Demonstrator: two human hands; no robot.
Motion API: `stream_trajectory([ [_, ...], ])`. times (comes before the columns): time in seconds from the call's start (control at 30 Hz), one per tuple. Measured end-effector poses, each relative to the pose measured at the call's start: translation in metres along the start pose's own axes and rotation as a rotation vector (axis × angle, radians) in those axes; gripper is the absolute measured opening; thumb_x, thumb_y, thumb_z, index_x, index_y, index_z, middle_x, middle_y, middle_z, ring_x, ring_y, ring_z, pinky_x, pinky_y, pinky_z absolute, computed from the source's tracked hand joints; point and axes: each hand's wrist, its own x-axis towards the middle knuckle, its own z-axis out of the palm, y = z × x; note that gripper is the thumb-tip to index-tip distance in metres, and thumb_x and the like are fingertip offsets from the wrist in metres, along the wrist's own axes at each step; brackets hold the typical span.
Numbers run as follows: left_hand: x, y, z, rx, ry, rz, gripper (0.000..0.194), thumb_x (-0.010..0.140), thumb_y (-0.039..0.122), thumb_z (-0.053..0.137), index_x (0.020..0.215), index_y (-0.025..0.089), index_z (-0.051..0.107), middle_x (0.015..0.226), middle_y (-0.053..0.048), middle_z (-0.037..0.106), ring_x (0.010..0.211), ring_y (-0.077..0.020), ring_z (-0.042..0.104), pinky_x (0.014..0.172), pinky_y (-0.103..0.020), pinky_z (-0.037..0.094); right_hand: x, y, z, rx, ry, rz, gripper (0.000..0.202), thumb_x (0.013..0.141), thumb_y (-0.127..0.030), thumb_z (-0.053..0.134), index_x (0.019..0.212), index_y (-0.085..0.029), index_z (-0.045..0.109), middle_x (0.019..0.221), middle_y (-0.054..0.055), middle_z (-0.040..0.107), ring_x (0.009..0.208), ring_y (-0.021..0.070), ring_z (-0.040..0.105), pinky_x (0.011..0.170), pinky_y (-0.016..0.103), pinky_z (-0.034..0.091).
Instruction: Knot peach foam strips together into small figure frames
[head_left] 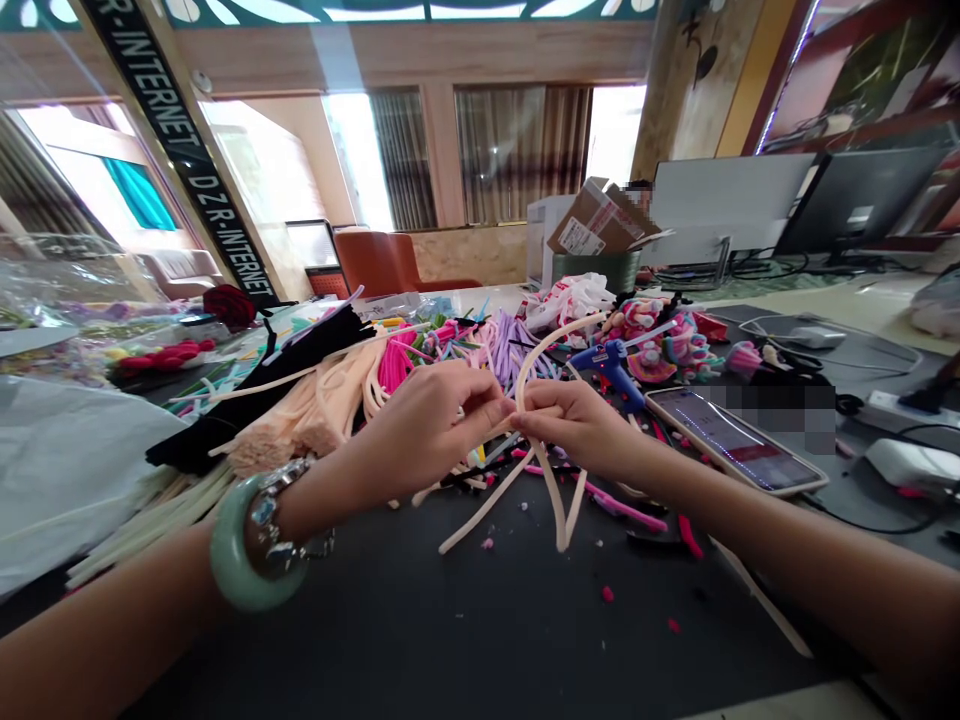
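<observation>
Cream pipe cleaners (pixel 553 490) are pinched between both hands above the dark table (pixel 465 630). One strand arcs up and to the right, another slants down to the left, and a bent one hangs in a narrow V. My left hand (pixel 450 410) is closed on them with thumb and fingertips. Right beside it, my right hand (pixel 566 415) pinches the same strands near their crossing. The fingertips of the two hands nearly meet, and the exact crossing is partly hidden by them. A bundle of cream pipe cleaners (pixel 300 420) lies to the left of my left hand.
Beyond my hands are pink strands (pixel 399 358), purple strands (pixel 514 345) and a blue glue gun (pixel 611 370). A phone (pixel 735 440) lies at the right, near a white adapter (pixel 911 465). Black pipe cleaners (pixel 225 410) lie at the left. Monitors (pixel 731 205) stand behind.
</observation>
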Motion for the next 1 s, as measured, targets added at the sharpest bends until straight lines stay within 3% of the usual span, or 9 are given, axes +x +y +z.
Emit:
stream_trajectory([
  [0.23,-0.015,0.019,0.004,0.113,0.020,-0.001,0.024,0.090,0.026,0.041,0.079,0.015,0.059,0.061,0.001,0.054,0.055,-0.0110,0.046,0.054,-0.025,0.030,-0.001,-0.004,0.001,-0.141,0.104,-0.054,0.033,0.086,-0.035,0.049,0.059,-0.017,0.044,0.064,-0.003,0.039,0.058,0.0088,0.036,0.054,0.024,0.027],
  [0.47,-0.027,0.030,0.017,0.100,0.048,0.021,0.016,0.091,0.020,0.037,0.089,0.016,0.052,0.077,-0.003,0.060,0.067,-0.0144,0.054,0.061,-0.027,0.037,-0.002,-0.007,0.001,-0.056,0.181,-0.050,0.026,0.085,-0.031,0.049,0.064,-0.016,0.049,0.064,-0.003,0.042,0.060,0.0092,0.038,0.055,0.024,0.030],
  [0.8,-0.023,0.018,0.034,0.159,0.112,0.038,0.013,0.091,0.017,0.038,0.092,0.014,0.050,0.073,-0.004,0.059,0.061,-0.0147,0.054,0.058,-0.027,0.034,0.000,-0.004,0.001,0.293,0.206,0.102,0.027,0.083,-0.039,0.054,0.067,-0.017,0.054,0.061,-0.003,0.044,0.055,0.0092,0.038,0.053,0.024,0.032],
  [1.0,-0.018,0.006,0.043,-0.102,0.242,0.016,0.015,0.092,0.022,0.041,0.084,0.016,0.052,0.064,0.002,0.053,0.055,-0.0077,0.047,0.056,-0.020,0.036,0.001,-0.007,0.004,0.525,0.233,0.140,0.020,0.081,-0.035,0.056,0.072,-0.017,0.057,0.066,-0.001,0.050,0.060,0.0096,0.046,0.058,0.022,0.040],
])
